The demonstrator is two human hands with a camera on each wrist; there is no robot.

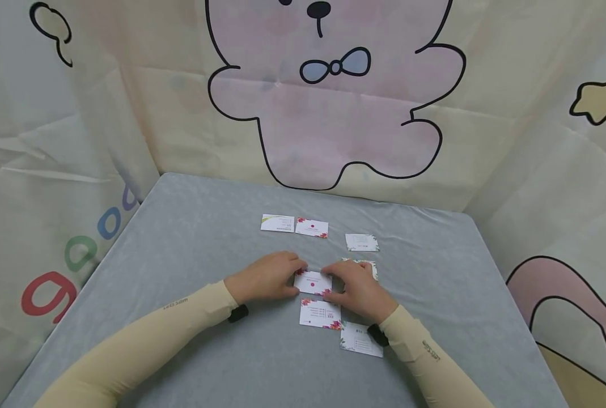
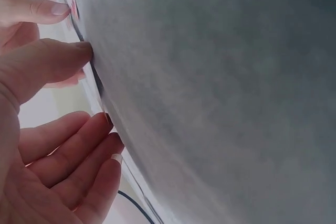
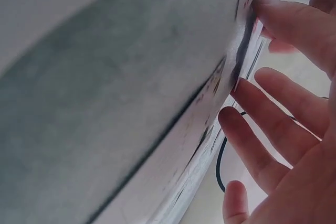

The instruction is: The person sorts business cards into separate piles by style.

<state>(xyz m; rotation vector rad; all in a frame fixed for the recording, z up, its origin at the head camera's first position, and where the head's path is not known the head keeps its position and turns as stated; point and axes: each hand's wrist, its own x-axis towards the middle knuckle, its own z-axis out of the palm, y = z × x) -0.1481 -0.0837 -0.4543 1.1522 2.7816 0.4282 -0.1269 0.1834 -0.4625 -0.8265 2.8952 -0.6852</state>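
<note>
Grey cloth table (image 1: 190, 255): left hand (image 1: 264, 277) and right hand (image 1: 356, 292) pinch a small white floral-edged card (image 1: 313, 282), print unreadable; "good" on backdrop (image 1: 73, 255).

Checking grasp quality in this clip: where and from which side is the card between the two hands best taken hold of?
The card between the hands lies flat on the grey table, so there is no face to grip. Take its short edges, from left and right, as the left hand and right hand do, then lift one edge with a fingertip and pinch. The near side is crowded by the floral card.
</note>
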